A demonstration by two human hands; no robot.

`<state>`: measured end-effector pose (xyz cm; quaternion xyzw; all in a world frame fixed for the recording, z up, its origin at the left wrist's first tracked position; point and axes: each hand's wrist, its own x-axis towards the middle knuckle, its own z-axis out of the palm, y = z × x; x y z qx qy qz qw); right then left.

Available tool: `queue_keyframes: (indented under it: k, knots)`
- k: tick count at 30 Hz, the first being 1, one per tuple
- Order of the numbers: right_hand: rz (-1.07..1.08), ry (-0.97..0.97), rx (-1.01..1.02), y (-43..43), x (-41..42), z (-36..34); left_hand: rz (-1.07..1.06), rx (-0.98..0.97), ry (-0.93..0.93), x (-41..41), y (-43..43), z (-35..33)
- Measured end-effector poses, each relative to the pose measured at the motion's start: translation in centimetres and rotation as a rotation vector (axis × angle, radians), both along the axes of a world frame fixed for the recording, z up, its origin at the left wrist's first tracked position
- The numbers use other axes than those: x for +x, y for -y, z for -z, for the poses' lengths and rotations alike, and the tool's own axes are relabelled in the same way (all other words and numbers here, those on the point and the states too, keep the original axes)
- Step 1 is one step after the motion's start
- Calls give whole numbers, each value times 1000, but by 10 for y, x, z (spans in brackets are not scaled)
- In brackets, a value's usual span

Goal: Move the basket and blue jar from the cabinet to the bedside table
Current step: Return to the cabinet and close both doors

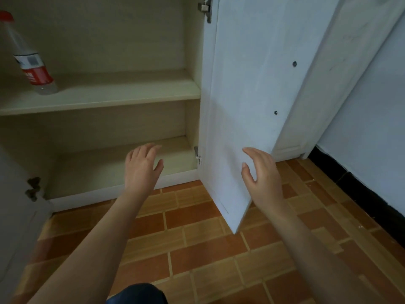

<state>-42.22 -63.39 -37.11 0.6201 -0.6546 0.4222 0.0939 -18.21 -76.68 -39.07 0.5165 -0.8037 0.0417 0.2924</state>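
The cabinet stands open in front of me, with cream shelves inside. No basket, blue jar or bedside table shows in this view. My left hand hovers in front of the bottom shelf, fingers spread, holding nothing. My right hand is stretched out in front of the lower part of the open right door, fingers apart and empty; whether it touches the door I cannot tell.
A clear plastic bottle with a red cap and red label stands on the upper shelf at far left. The left door shows at the left edge. Orange-brown tiled floor lies below. A white wall with black skirting runs at right.
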Motion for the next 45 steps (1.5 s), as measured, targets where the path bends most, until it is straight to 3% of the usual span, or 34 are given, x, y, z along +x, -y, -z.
queue_keyframes:
  k: [5, 9, 14, 22, 37, 45]
  knots:
    - [169, 129, -87, -15, -24, 1, 59, -20, -10, -23, -4, -10]
    - [289, 232, 17, -14, -37, 2, 114, -23, -18, -43, -6, -16]
    - [121, 435, 198, -9, -50, 3, 148, -15, -140, -48, -11, -21]
    - [72, 423, 199, -4, -59, 7, 109, 2, -108, -39, -9, -17]
    - [-114, 580, 243, -9, -26, 7, 19, 3, -178, -13, -5, -16]
    - [-175, 513, 295, -12, -4, 10, -64, -5, -118, 15, -5, -16]
